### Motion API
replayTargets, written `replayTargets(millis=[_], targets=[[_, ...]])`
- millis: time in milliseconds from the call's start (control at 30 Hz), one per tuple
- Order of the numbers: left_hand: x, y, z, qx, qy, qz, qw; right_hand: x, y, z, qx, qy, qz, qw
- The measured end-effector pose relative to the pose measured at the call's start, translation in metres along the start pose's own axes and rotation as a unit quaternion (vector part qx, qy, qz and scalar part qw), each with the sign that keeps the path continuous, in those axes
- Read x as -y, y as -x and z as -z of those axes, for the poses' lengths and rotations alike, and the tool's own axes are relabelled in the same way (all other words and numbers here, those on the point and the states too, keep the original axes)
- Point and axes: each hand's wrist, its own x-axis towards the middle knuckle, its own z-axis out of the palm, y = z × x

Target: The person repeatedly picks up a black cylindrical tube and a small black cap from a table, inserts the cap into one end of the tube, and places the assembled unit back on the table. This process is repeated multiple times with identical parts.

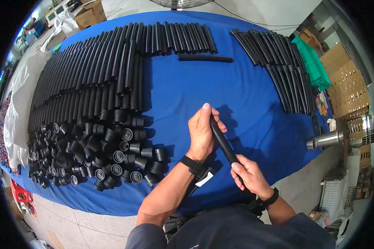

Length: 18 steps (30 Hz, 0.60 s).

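Observation:
Slanting between my hands is a black tube (224, 143), held above the blue cloth. My left hand (202, 130) is closed round its upper end, thumb pointing up, and covers that end. Lower down and to the right, my right hand (250, 175) grips the other end between thumb and fingers. To the left of my left hand lies a heap of black rubber caps (116, 169), some showing ringed round ends. A single black tube (205, 59) rests crosswise on the cloth beyond my hands.
Rows of black tubes (87, 66) cover the table's far left, with more tubes (284, 70) at the right. A shiny metal cylinder (325, 140) lies at the right edge. Beyond stand a green crate (311, 64) and stacked cardboard (345, 83). Blue cloth (170, 91) covers the table.

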Motion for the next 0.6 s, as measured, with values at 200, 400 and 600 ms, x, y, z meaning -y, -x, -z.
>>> replayTargets(millis=[200, 400, 600], targets=[[0.003, -0.001, 0.001, -0.01, -0.019, -0.016, 1.0, 0.001, -0.002, -0.006, -0.052, 0.159, 0.058, 0.984], [0.003, 0.0, 0.003, 0.012, -0.018, 0.002, 1.0, -0.002, -0.002, -0.009, -0.111, 0.302, 0.151, 0.935], [-0.009, -0.006, 0.003, 0.04, 0.178, 0.081, 0.98, -0.005, -0.004, 0.019, -0.145, 0.333, 0.256, 0.896]])
